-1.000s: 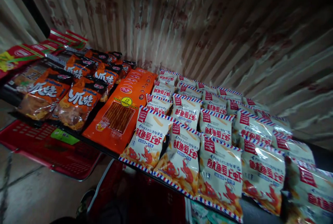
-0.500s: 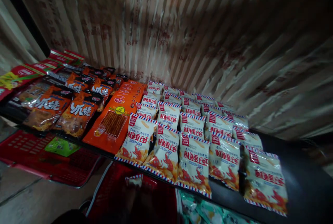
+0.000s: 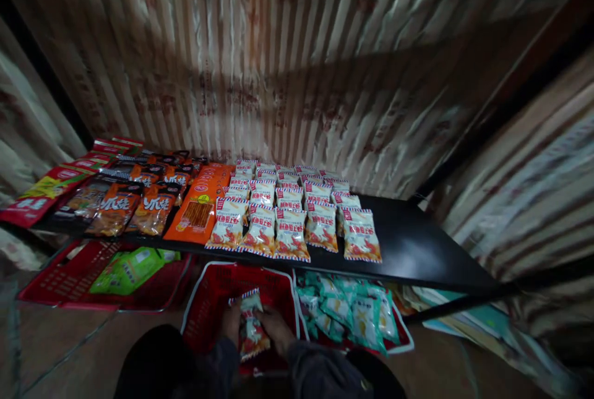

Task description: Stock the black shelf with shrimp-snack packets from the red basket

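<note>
Over the middle red basket [image 3: 206,300], my left hand [image 3: 231,325] and my right hand [image 3: 277,326] hold one white snack bag [image 3: 253,328] between them, a hand at each side. The bag is upright, with red print and a striped top edge. Rows of matching white bags [image 3: 291,232] stand on the black shelf [image 3: 417,244] above. To their left are orange stick-snack packs [image 3: 195,213] and black-and-orange bags [image 3: 153,207].
A red basket [image 3: 55,275] with green packs [image 3: 132,269] is at the left. Another, full of teal bags [image 3: 366,318], is at the right. Red-and-yellow packs [image 3: 51,185] lie at the shelf's left end. Flat cardboard [image 3: 477,318] rests beneath its right side.
The view has pulled back and shifted, showing more shelf and all three baskets. Both hands and the bag between them now show clearly; before, they were mostly dark, with only the bag's top visible.
</note>
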Motion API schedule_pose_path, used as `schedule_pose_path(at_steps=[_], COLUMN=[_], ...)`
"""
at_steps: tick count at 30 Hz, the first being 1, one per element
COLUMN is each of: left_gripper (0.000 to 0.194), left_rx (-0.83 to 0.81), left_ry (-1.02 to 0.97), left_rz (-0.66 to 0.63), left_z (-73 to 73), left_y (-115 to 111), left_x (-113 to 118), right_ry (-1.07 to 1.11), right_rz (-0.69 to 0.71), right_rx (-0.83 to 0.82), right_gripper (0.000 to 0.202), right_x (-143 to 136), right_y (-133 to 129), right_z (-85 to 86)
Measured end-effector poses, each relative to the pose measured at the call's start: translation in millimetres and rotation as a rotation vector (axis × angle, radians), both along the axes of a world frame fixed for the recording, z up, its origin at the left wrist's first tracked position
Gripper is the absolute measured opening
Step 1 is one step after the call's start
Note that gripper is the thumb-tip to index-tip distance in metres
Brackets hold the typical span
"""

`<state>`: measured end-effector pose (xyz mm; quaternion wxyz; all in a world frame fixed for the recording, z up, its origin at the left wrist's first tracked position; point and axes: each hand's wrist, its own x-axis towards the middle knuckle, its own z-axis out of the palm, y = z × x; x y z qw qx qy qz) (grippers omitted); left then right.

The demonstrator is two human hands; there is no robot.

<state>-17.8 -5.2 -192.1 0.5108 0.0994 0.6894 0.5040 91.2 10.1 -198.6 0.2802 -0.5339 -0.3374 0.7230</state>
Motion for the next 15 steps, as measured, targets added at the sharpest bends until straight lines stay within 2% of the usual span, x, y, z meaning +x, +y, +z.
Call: schedule_pose_path(at_steps=[4, 8, 11, 15], left_gripper=[0.035, 0.039, 0.041, 0.042], left_rx=[0.081, 0.205, 0.313, 0.462], left_ry=[-0.133, -0.141, -0.122, -0.154], left_rz=[0.002, -0.001, -0.075, -0.206], left_z=[44.6, 86.5, 120.4, 164.6], left_y=[-14.3, -26.5, -33.1, -36.3], left_x=[-4.6, -2.0, 0.7, 2.1], right_ry=[0.054, 0.137, 0.246, 0.269], right_rz=[-0.005, -0.018, 0.002, -0.129], right_rx=[0.057, 0.159, 0.220, 0.313], right_gripper=[0.054, 0.056, 0.052, 0.043], right_x=[7.6, 19.0, 26.0, 30.8], right_y=[-13.8, -26.5, -31.9, -27.8], right_z=[48.5, 86.0, 113.9, 154.4])
